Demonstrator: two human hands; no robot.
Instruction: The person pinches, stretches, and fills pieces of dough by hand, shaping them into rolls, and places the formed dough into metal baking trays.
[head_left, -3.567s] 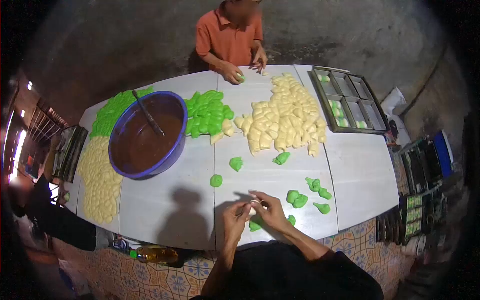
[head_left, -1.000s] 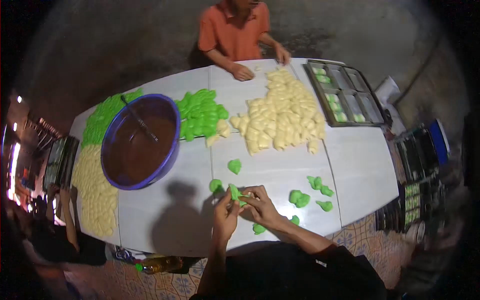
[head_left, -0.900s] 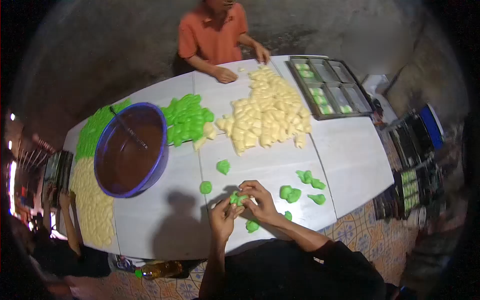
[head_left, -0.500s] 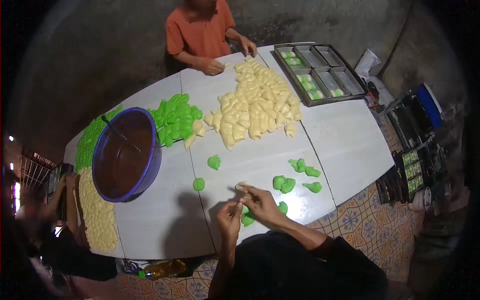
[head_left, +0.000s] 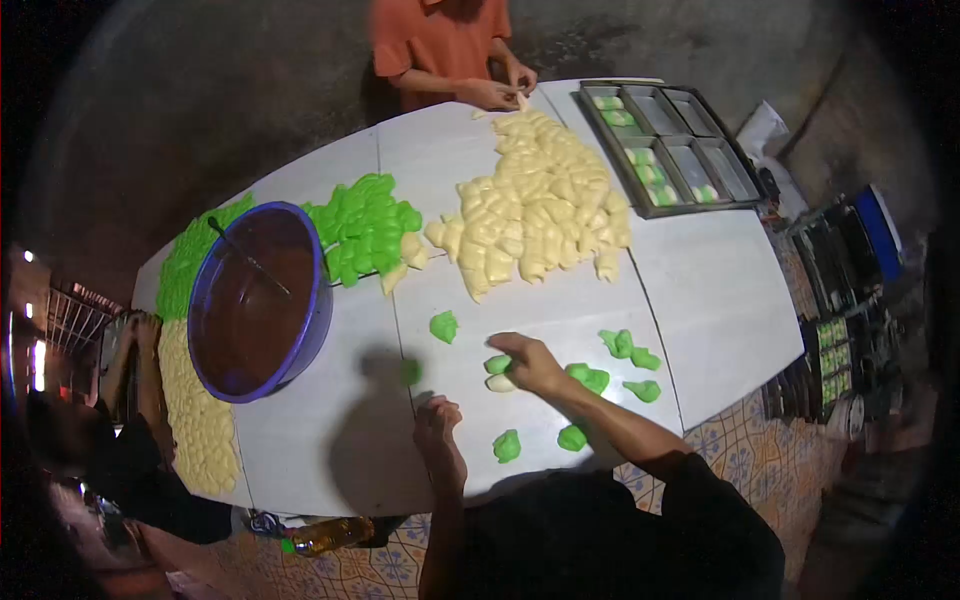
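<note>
At your left, the blue tub (head_left: 318, 335) holds brown mixture (head_left: 245, 325) with a utensil (head_left: 250, 262) leaning in it, and the bottle (head_left: 333, 537) below the table (head_left: 720, 290) holds yellow liquid. Your left hand (head_left: 438, 428) has its fingers curled (whether anything is in them, you can't tell from here), while your right hand (head_left: 527, 364) is partly bent over the green piece (head_left: 497, 364) and cream piece (head_left: 500, 383) on the table, its hold unclear. Farther right, the divided tray (head_left: 668, 210) has green-and-white rolls (head_left: 650, 174) in its back-left, front-left and front-middle compartments.
</note>
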